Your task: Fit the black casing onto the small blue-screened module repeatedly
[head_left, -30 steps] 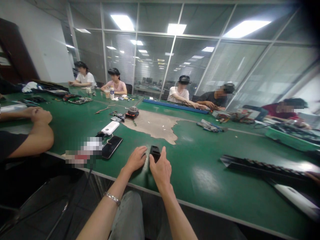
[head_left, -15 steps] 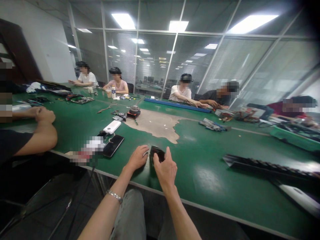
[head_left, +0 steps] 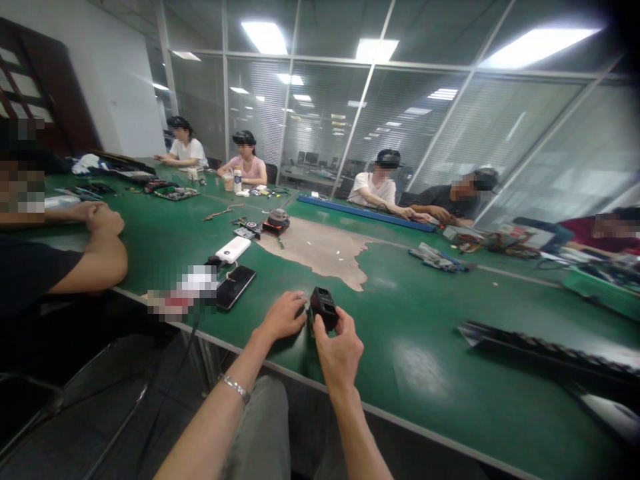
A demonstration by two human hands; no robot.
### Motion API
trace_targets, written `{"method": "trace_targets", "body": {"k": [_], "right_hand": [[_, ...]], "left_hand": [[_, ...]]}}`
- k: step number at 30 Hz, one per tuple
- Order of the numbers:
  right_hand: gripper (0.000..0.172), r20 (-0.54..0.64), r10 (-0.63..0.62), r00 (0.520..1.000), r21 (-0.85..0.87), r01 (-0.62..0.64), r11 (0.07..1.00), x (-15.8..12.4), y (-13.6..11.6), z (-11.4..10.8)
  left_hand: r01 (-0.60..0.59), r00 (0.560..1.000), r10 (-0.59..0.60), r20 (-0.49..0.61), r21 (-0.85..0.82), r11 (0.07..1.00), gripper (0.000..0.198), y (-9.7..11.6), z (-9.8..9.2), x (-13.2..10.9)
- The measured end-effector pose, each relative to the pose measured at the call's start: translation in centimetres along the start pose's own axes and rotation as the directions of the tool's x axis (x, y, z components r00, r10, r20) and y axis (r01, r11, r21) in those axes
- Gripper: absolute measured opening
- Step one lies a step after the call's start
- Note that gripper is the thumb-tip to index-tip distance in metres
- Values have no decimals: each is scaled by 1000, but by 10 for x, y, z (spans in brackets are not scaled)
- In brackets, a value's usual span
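Observation:
My right hand (head_left: 339, 347) is closed around a small black block-shaped device (head_left: 324, 307) and holds it tilted just above the green table (head_left: 415, 320). My left hand (head_left: 283, 315) rests on the table right beside it, fingers curled, fingertips close to the device's left side. Whether the left hand holds anything is hidden. A bracelet sits on my left wrist.
A black phone (head_left: 236, 285) and a white power bank (head_left: 233, 250) lie left of my hands. A worn bare patch (head_left: 325, 250) marks the table's middle. A long dark ribbed part (head_left: 540, 347) lies at right. A person's arm (head_left: 90, 260) rests at left; several people sit along the far side.
My right hand has lifted the black device off the table and tilted it. My left hand stayed beside it. The view shifted slightly to the left.

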State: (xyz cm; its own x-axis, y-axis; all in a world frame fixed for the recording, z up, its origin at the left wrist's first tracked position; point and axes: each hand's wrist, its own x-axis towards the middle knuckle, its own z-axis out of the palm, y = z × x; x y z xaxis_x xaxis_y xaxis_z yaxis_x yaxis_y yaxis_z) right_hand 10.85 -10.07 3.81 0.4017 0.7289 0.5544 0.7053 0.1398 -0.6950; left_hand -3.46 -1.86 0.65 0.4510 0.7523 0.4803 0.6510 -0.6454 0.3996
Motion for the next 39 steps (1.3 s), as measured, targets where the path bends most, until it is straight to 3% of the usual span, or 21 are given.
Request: {"method": "trace_targets", "body": {"k": [9,13,20,26,32,39], "right_hand": [[51,26,-32,999,-102,34,994,-22,4,1],[49,94,-15,995,-140,28,990,-28,8,0],[78,193,31,981,-220,12,975,-29,14,3],[63,223,62,973,-326,14,945,-19,7,12],[62,199,87,976,-388,-3,921,-16,-3,20],[61,140,137,981,-214,-105,971,1,-12,10]], "left_hand": [[18,1000,-18,19,8,1000,38,0,-1,0],[13,999,-14,30,21,1000,40,-1,-1,1],[-19,998,17,60,28,999,45,2,-4,1],[9,998,-10,62,19,1000,44,4,-4,2],[37,999,-36,41,-8,999,44,0,2,4],[14,999,-12,48,-32,999,56,-1,0,3]]}}
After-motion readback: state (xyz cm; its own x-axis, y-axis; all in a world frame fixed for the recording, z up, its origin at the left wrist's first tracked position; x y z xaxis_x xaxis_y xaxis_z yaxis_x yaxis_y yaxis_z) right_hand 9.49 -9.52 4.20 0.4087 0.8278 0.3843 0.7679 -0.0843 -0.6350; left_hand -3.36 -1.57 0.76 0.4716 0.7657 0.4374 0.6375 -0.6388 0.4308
